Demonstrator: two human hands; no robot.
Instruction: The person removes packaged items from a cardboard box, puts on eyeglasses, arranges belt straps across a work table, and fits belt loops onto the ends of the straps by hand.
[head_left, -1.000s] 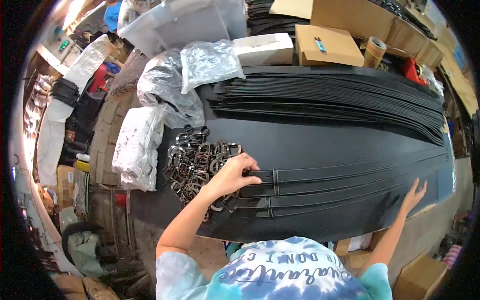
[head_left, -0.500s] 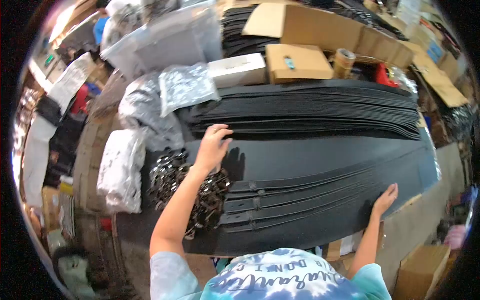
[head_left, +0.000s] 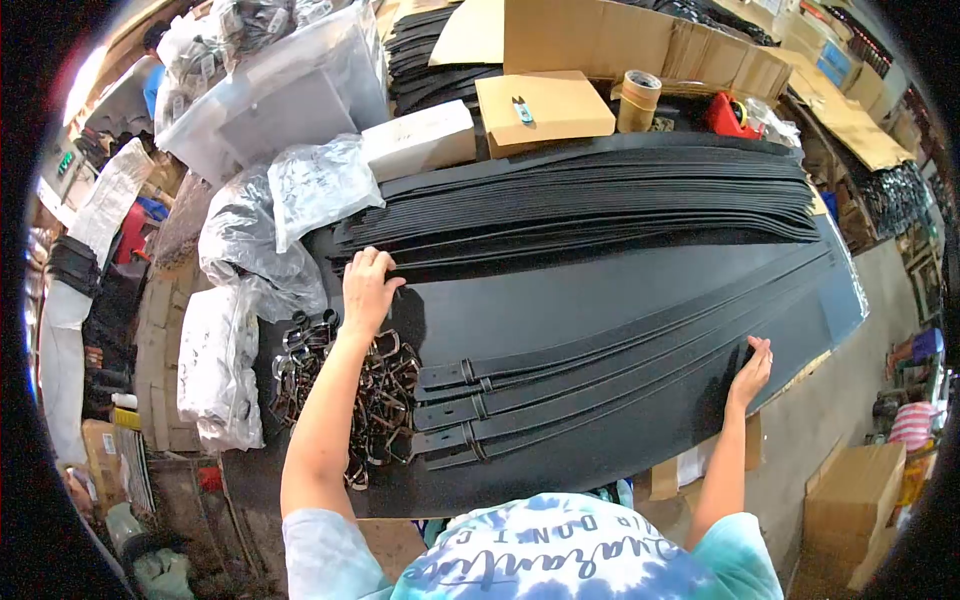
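Observation:
My left hand (head_left: 369, 292) is at the left end of a thick stack of black belt straps (head_left: 600, 200), fingers bent over the front strap and thumb apart. Whether the fingertips press on that strap I cannot tell. Below this hand lies a heap of shiny dark metal buckles (head_left: 385, 385). Several black belts (head_left: 540, 405) with keeper loops near their left ends lie side by side on the dark tabletop. Close to the front edge, my right hand (head_left: 752, 374) hovers beside the belts' right part, its fingers stretched out and holding nothing.
Plastic-wrapped packs (head_left: 220, 365) and a grey plastic bag (head_left: 250, 245) border the left. Behind the stack stand a white box (head_left: 420, 140), a cardboard box (head_left: 548, 108) with small snips on it, tape rolls (head_left: 638, 100) and a red tape dispenser (head_left: 730, 117). A clear bin (head_left: 290, 100) stands back left.
The view has shifted, so the table appears further left and higher. My left hand has moved slightly left along the stack's front edge. The right hand stays near the front edge.

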